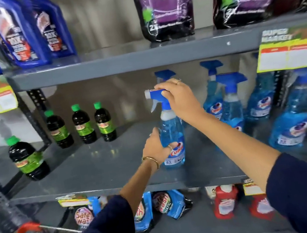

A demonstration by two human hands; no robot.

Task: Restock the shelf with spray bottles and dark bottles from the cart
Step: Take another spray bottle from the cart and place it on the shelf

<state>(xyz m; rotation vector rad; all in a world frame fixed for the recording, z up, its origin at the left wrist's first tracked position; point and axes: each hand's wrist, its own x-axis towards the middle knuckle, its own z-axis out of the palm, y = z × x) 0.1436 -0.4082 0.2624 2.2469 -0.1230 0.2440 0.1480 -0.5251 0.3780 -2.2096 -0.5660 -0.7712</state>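
Note:
A blue spray bottle point(172, 133) stands upright on the grey middle shelf point(100, 167), near its front edge. My left hand point(157, 146) grips its body low down. My right hand point(181, 99) is closed over its blue trigger head from above. Several more blue spray bottles point(229, 107) stand to the right on the same shelf. Three dark bottles with green caps point(83, 124) line the back left, and a fourth dark bottle point(27, 159) stands further forward at the left.
The top shelf holds blue jugs point(16, 31) and purple pouches point(165, 3). Yellow price tags point(289, 55) hang from its edge. The lower shelf carries pouches and red bottles point(225, 202). A wire cart with a red handle point(27, 228) sits bottom left.

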